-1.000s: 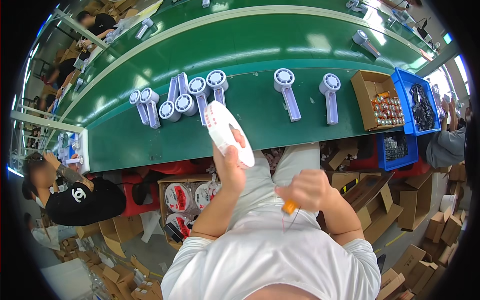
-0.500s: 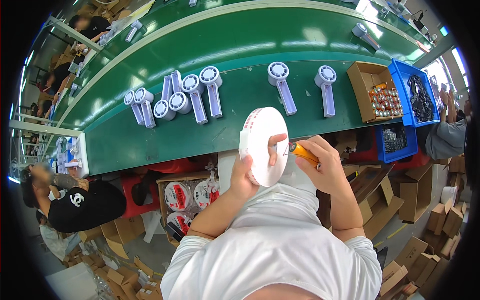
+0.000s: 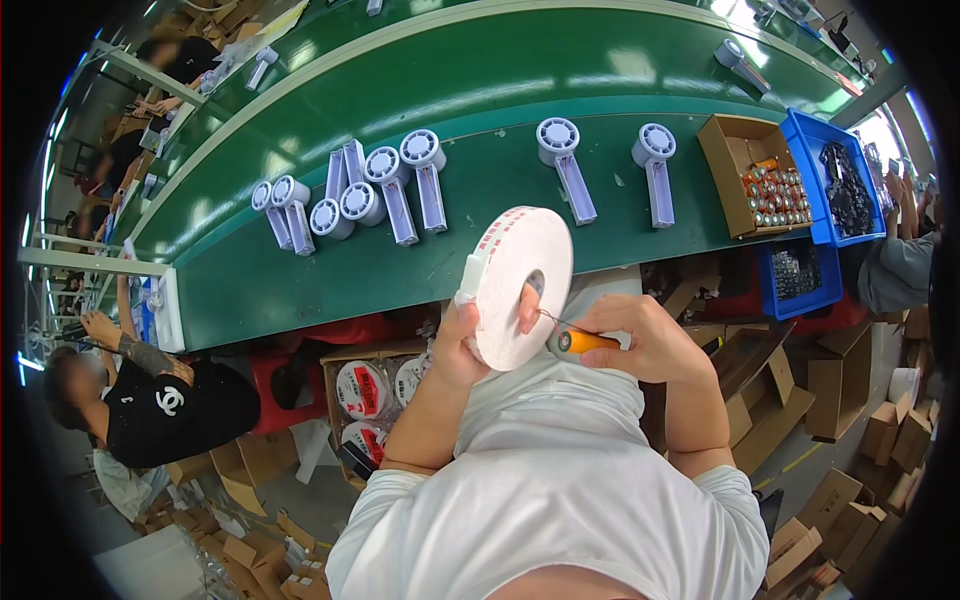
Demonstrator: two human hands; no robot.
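My left hand grips a large white roll of tape with red print, held upright with its flat face toward me and a finger through the core hole. My right hand is closed around a small orange-handled tool whose thin tip touches the roll beside the core. Both hands are in front of my chest, just below the green table's near edge.
Several white handheld fans lie on the green table, two more to the right. A cardboard box of small parts and blue bins stand at right. A box of tape rolls sits below. A person in black works at left.
My left hand turned the tape roll from edge-on above the table to face-on at my chest. My right hand rose with the orange tool and met the roll.
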